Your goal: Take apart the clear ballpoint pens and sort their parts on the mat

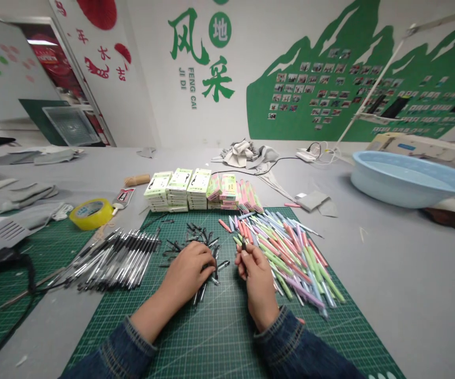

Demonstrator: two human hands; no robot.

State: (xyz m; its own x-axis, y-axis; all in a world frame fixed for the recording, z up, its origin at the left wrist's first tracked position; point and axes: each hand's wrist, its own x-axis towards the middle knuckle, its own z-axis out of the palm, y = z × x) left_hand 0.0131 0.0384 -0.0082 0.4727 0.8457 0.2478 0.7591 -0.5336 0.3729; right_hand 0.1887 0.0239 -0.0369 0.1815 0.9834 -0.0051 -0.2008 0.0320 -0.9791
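My left hand (191, 266) rests with curled fingers on a loose pile of small black pen caps (198, 230). Its fingertips are partly hidden, so what they pinch is not clear; a few black pieces stick out below it. My right hand (259, 279) is closed in a pinch round a small black pen cap (244, 244), raised over the mat. Just right of that hand lies a large heap of pastel pens (290, 252) in green, coral, blue and purple. Left of the caps, clear pen barrels with black ends (120, 260) lie in a row.
A green cutting mat (211, 337) covers the grey table. Behind stand stacked white-green boxes (178, 181) and pink-green boxes (228, 189). Yellow tape (89, 213) and a corded tool (4, 263) are on the left. A blue basin (409, 181) stands far right, grey cloth (251, 155) at the back.
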